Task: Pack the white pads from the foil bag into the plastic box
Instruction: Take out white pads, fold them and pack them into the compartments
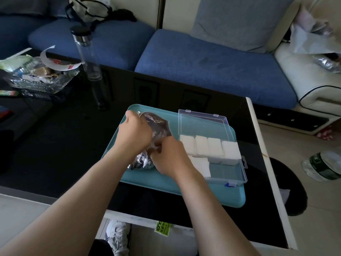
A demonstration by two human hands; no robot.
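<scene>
1. At frame centre, a person's left hand (pixel 134 132) grips the upper end of the crumpled foil bag (pixel 159 123), fingers curled tight around it.
2. The right hand (pixel 171 157) pinches the bag's lower edge, fingers curled into its folds.
3. The bag lies on the teal tray (pixel 184 190), just left of the open plastic box (pixel 233 171).
4. Four white pads (pixel 202 146) line the box's far row; one more sits nearer.
</scene>
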